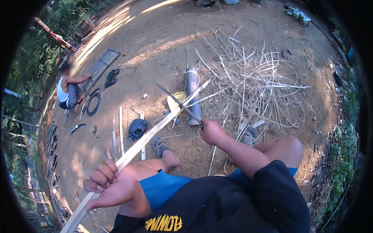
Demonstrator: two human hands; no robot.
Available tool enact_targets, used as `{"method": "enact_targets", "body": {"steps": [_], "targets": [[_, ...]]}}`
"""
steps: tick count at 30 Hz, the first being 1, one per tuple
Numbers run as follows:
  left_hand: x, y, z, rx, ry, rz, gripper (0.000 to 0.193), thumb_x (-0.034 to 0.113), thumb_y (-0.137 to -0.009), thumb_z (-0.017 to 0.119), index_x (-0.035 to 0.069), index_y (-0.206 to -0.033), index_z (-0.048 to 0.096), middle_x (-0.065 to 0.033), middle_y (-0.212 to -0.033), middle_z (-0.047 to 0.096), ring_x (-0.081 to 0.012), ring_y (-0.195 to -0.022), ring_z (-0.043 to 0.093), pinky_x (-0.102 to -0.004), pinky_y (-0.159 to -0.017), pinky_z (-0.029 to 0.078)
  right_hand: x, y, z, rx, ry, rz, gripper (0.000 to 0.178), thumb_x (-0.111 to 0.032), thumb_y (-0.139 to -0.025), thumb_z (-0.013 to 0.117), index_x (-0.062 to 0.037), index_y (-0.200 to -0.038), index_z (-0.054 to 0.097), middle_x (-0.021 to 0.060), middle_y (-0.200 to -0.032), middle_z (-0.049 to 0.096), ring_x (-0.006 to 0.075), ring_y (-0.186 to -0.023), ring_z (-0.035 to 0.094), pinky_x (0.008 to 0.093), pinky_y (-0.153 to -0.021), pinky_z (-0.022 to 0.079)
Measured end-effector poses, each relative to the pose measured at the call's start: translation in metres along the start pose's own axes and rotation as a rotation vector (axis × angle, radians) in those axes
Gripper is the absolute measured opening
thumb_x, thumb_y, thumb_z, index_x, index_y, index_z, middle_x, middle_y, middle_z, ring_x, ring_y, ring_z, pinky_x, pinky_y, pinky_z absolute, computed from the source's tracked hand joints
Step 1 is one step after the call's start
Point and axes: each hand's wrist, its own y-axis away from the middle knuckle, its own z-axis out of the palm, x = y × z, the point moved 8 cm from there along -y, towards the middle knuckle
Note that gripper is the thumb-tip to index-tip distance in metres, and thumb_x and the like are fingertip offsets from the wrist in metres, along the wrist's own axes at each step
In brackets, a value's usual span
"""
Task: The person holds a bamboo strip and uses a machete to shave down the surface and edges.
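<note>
My left hand (107, 182) is closed around a long, pale bamboo strip (145, 139), which slants from the lower left up toward the middle. In my right hand (213, 133) is the handle of a long-bladed knife (171, 95), its dark blade pointing up and left. The blade crosses the strip near the strip's far end; whether it cuts into it I cannot tell. Beyond the crossing stands or lies a thick grey-brown cylinder (193, 83), with a yellow cloth or bag (175, 100) beside it.
Thin shavings (256, 85) lie heaped at the right. Near my sandalled feet are a dark bag (137, 129) and several loose slats (121, 130). At the far left a person (68, 87) squats by a slatted panel (101, 66), near a black coil (93, 104) and a curved blade (77, 128).
</note>
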Motion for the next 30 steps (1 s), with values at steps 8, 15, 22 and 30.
{"method": "enact_targets", "body": {"steps": [8,15,22,30], "targets": [[-0.007,-0.015,0.014,-0.067,0.054,-0.004,0.059,0.069,-0.083,0.055,0.017,-0.070,0.031,0.0050,-0.057,0.020,-0.0078,-0.047,0.015,-0.0249,-0.048,0.013,-0.045,-0.012,-0.007,0.034,0.003,-0.232,0.020,-0.015,-0.080,0.058,-0.0058,-0.097,0.059,0.0201,-0.086,0.066,0.0389,-0.081,0.065,0.0486,-0.077,0.051],[-0.007,-0.015,0.028,-0.153,0.067,-0.045,0.058,0.061,-0.079,0.065,0.015,-0.068,0.033,0.0042,-0.058,0.021,-0.0086,-0.050,0.019,-0.0261,-0.051,0.017,0.016,-0.034,-0.001,-0.020,-0.151,0.095,0.023,-0.016,-0.081,0.057,-0.0050,-0.101,0.058,0.0213,-0.088,0.067,0.0417,-0.082,0.065,0.0497,-0.076,0.051],[-0.031,-0.048,0.047,-0.315,0.199,-0.128,0.054,0.057,-0.079,0.067,0.014,-0.067,0.036,0.0037,-0.058,0.027,-0.0084,-0.050,0.025,-0.0251,-0.051,0.020,-0.025,-0.061,-0.014,-0.056,-0.104,-0.181,0.021,-0.016,-0.082,0.058,-0.0053,-0.100,0.059,0.0215,-0.094,0.067,0.0387,-0.091,0.064,0.0458,-0.080,0.052],[-0.044,-0.076,0.055,-0.398,0.173,-0.117,0.052,0.053,-0.082,0.066,0.013,-0.066,0.037,0.0027,-0.059,0.030,-0.0091,-0.049,0.026,-0.0248,-0.052,0.023,0.041,-0.104,-0.009,-0.104,-0.106,0.083,0.025,-0.016,-0.082,0.059,-0.0065,-0.106,0.061,0.0212,-0.100,0.067,0.0366,-0.095,0.065,0.0458,-0.084,0.051]]}}
